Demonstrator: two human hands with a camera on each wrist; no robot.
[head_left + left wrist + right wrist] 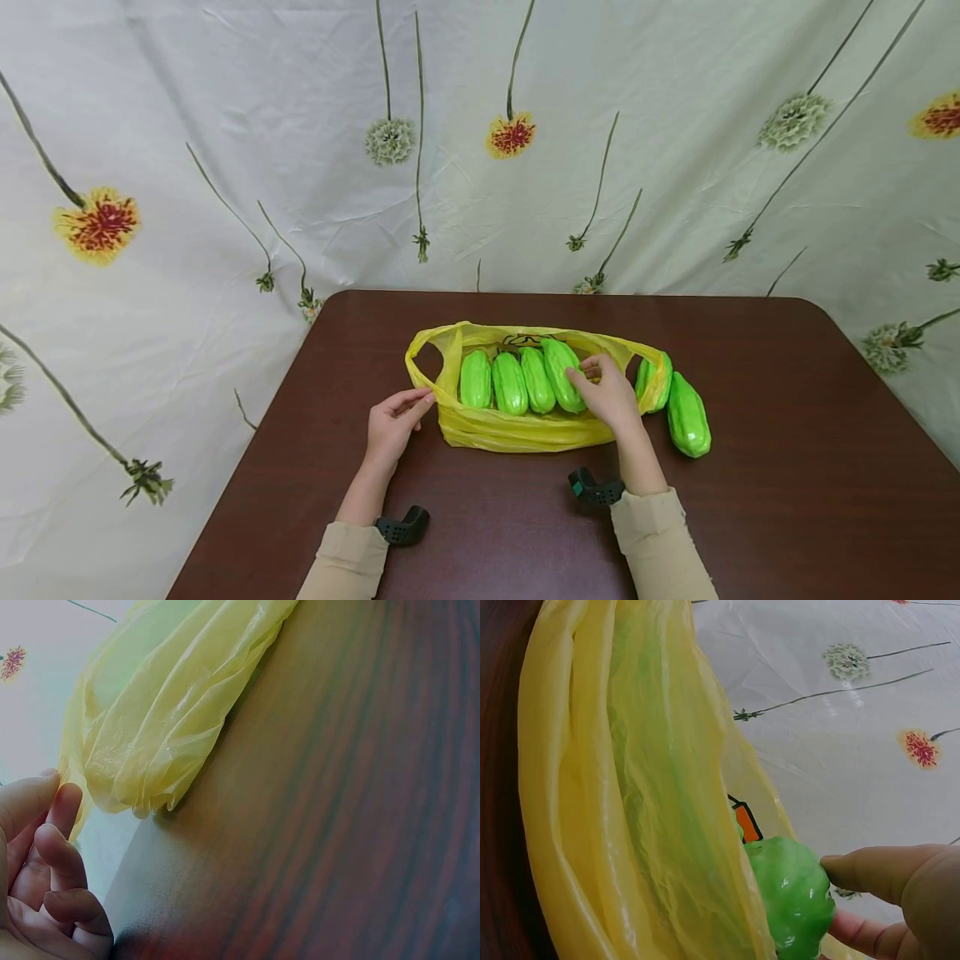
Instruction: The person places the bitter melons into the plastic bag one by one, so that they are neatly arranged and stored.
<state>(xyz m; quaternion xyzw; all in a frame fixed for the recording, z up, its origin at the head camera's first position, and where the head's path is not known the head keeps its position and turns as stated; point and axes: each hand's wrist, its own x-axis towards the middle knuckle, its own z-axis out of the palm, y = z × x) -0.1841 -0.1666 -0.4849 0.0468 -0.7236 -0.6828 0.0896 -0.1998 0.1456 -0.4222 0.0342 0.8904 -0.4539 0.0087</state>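
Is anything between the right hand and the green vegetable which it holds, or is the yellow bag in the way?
Nothing visible does: the right hand pinches the green vegetable directly. The yellow bag covers part of it, away from that contact.

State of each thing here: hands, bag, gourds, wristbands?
Yellow bag: open.
Held gourd: in the bag's opening.
Three other gourds: inside, side by side.
Two further gourds: outside, one partly hidden by the bag.
Left hand: pinching the bag's edge.
Right hand: pinching the held gourd.
Black wristbands: worn.
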